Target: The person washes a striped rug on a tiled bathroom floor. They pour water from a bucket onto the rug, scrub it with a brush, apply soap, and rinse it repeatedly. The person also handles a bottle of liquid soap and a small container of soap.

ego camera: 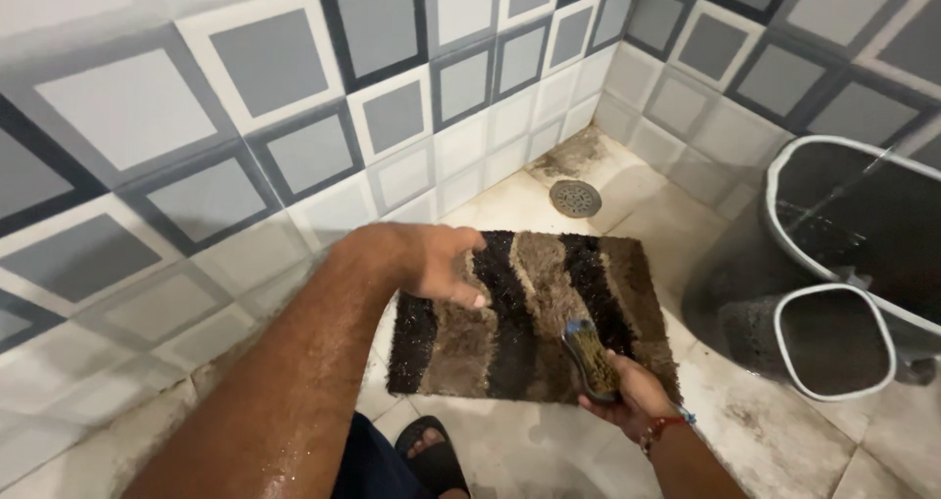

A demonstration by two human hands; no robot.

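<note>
Right hand [627,393], lower centre, grips a blue-handled scrub brush [589,360], bristles up, over the shaggy brown-and-black striped bath mat [520,313]. Left hand [431,261] hovers open at the mat's left edge, fingers spread, as if steadying it.

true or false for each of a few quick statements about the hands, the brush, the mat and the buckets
1. The right hand holds a scrub brush. True.
2. The left hand grips the brush. False: it is open above the mat's left part, holding nothing.
3. The shaggy mat is plain white. False: it has brown and black wavy stripes.
4. A round floor drain lies beyond the mat. True.
5. The two buckets stand left of the mat. False: they stand to its right.
</note>
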